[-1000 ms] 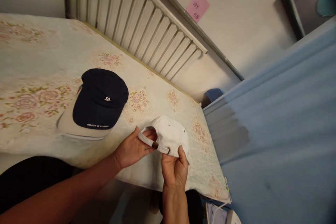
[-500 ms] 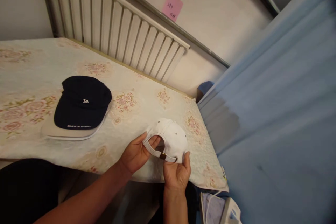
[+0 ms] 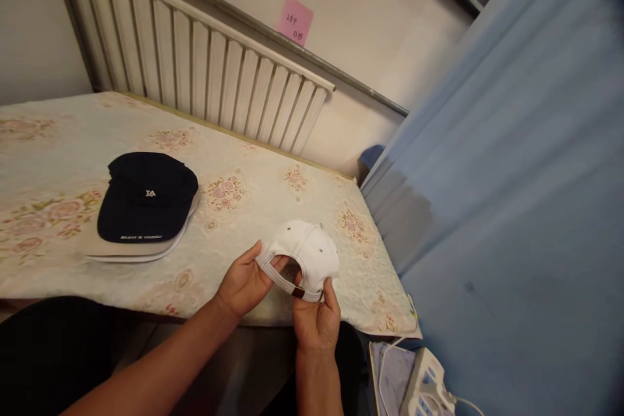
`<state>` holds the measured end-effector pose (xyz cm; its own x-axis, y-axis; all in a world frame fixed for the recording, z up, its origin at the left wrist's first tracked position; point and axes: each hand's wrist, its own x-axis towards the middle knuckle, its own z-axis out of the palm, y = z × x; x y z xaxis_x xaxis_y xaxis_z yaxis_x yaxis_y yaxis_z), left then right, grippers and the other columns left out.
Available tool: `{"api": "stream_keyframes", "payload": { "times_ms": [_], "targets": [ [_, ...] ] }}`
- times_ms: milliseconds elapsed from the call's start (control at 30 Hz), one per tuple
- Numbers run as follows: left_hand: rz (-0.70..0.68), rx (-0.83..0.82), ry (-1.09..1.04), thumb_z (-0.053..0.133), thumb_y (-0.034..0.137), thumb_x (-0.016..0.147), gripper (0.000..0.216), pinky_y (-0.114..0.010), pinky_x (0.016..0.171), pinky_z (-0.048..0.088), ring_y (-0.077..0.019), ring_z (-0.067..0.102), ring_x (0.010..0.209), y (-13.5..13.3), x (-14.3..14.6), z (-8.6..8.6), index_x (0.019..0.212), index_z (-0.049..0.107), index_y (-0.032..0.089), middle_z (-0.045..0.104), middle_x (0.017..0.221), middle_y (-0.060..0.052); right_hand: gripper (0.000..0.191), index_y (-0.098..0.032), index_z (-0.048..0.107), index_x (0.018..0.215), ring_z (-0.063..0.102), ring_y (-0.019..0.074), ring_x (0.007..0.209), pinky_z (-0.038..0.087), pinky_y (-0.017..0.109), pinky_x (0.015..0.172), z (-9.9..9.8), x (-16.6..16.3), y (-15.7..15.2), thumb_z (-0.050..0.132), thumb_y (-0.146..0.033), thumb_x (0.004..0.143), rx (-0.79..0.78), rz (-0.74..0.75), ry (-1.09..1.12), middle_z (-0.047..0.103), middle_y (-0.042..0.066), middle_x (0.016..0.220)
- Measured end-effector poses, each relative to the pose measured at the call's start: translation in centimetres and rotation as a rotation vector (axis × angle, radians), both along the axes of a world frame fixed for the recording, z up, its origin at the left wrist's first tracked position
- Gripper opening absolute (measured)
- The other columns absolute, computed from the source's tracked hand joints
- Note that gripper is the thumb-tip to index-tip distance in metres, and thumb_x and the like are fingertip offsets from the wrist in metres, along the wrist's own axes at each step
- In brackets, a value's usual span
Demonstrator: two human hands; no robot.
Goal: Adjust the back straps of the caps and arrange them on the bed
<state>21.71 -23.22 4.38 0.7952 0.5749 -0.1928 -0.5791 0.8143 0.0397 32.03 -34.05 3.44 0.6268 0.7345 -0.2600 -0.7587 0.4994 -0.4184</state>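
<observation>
Between my two hands is a white baseball cap, its back opening and strap with a dark buckle turned towards me. My left hand grips the cap's left edge, thumb outside and fingers reaching inside the opening. On the lower right edge, my right hand is closed with its thumb on the outside near the strap end. To the left, a navy cap with small white lettering lies on top of light-coloured caps, whose brims stick out below it.
The caps lie over a floral-patterned cover. Behind it stands a white radiator against the wall, below a pink note. A blue curtain hangs on the right. A white power strip with cables sits at lower right.
The view has shifted slightly, so most things sit a little further left. Both hands keep their hold on the white cap, which stays in nearly the same pose.
</observation>
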Motion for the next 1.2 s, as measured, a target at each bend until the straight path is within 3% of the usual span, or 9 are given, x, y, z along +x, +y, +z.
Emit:
{"api": "stream_keyframes", "payload": {
  "times_ms": [167,300,467,633,800,967,1100,1200],
  "targets": [
    [0.000,0.006,0.003,0.035,0.013,0.095,0.045,-0.038,0.090,0.056,-0.0237,0.070,0.094,-0.6,-0.2,0.9,0.140,0.037,0.007,0.071,0.105,-0.016,0.025,-0.021,0.067,0.105,0.064,0.0164,0.108,0.042,0.042,0.105,0.5,-0.1,-0.1,0.055,-0.033,0.087,0.032,-0.025,-0.002,0.073,0.003,0.107],
    [0.002,-0.014,0.025,0.036,0.012,0.095,0.047,-0.036,0.090,0.055,-0.0230,0.070,0.094,-1.0,-0.5,1.7,0.141,0.035,0.007,0.071,0.105,-0.016,0.036,-0.023,0.066,0.108,0.056,0.0210,0.121,0.036,0.050,0.109,0.9,-1.7,-0.2,0.060,-0.046,0.082,0.112,-0.024,-0.117,0.068,0.006,0.120],
    [-0.027,-0.062,0.086,0.037,0.011,0.094,0.048,-0.032,0.084,0.057,-0.0216,0.071,0.087,-1.3,-1.2,2.5,0.141,0.034,0.005,0.071,0.101,-0.017,0.035,-0.019,0.065,0.111,0.056,0.0225,0.121,0.034,0.049,0.111,1.6,-3.7,0.1,0.064,-0.034,0.080,0.125,0.068,-0.122,0.066,0.009,0.122],
    [0.049,0.009,-0.006,0.036,0.013,0.094,0.050,-0.038,0.094,0.053,-0.0243,0.067,0.102,-1.0,-2.0,2.9,0.144,0.031,0.007,0.069,0.111,-0.017,0.027,-0.021,0.065,0.109,0.060,0.0172,0.115,0.038,0.044,0.110,2.4,-2.8,0.0,0.058,-0.025,0.083,0.073,0.035,-0.069,0.068,0.004,0.119],
    [0.093,0.065,-0.100,0.035,0.030,0.097,0.055,-0.045,0.101,0.047,-0.0290,0.062,0.111,-0.3,-2.3,2.5,0.146,0.027,0.006,0.069,0.113,-0.019,0.024,-0.020,0.066,0.107,0.064,0.0152,0.107,0.041,0.043,0.108,2.0,-1.3,-0.4,0.058,-0.024,0.084,0.018,0.011,-0.068,0.072,0.002,0.111],
    [0.065,0.043,-0.074,0.031,0.023,0.097,0.053,-0.041,0.100,0.047,-0.0269,0.064,0.109,-0.1,-2.2,2.3,0.146,0.025,0.005,0.069,0.112,-0.018,0.022,-0.021,0.068,0.102,0.062,0.0165,0.111,0.039,0.045,0.109,1.6,-0.6,-0.5,0.058,-0.030,0.085,0.034,-0.034,-0.106,0.073,0.002,0.109],
    [0.054,0.037,-0.081,0.031,0.018,0.096,0.050,-0.038,0.097,0.050,-0.0245,0.066,0.104,-0.5,-2.0,2.4,0.145,0.028,0.007,0.070,0.112,-0.015,0.046,-0.022,0.064,0.112,0.056,0.0223,0.121,0.036,0.050,0.109,2.2,-2.1,-0.3,0.062,-0.053,0.078,0.155,-0.011,-0.195,0.066,0.007,0.122],
    [0.036,0.045,-0.086,0.031,0.017,0.096,0.049,-0.037,0.097,0.050,-0.0228,0.068,0.100,-1.0,-1.7,2.4,0.145,0.030,0.010,0.071,0.109,-0.013,0.065,-0.021,0.056,0.125,0.051,0.0254,0.125,0.034,0.052,0.109,2.5,-4.1,0.0,0.062,-0.060,0.074,0.183,0.069,-0.407,0.058,0.012,0.132]
  ]
}}
